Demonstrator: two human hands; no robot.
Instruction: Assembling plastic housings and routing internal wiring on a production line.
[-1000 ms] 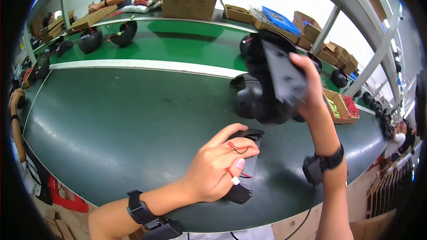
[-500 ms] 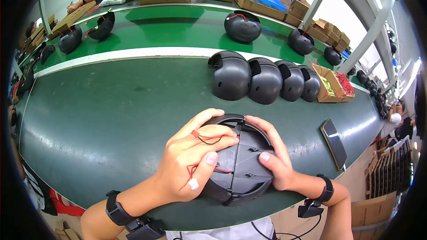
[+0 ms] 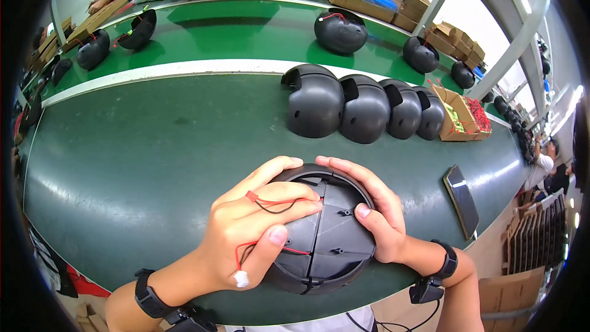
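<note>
Shell (image 3: 344, 235), black and rounded, is sitting over the near part of the green table (image 3: 153, 147), straight in front of the person, between both hands. Its flat inner side is facing up, with the curved outside facing down. A straight seam (image 3: 316, 229) is dividing it into two halves and running away from the person, its far end leaning slightly right. The outline is looking nearly round; whether any axis is longer cannot be told, since the left hand (image 3: 239, 233) is covering part of the rim. That hand is clamping the left half, fingers reaching toward the seam; a wired red plug (image 3: 252, 196) is lying over them, a white plug (image 3: 241, 279) near the thumb. The right hand (image 3: 386, 227) is gripping the right half, thumb inside, fingers curling around the rim. Beyond, four black domes (image 3: 364, 110) are standing in a row.
</note>
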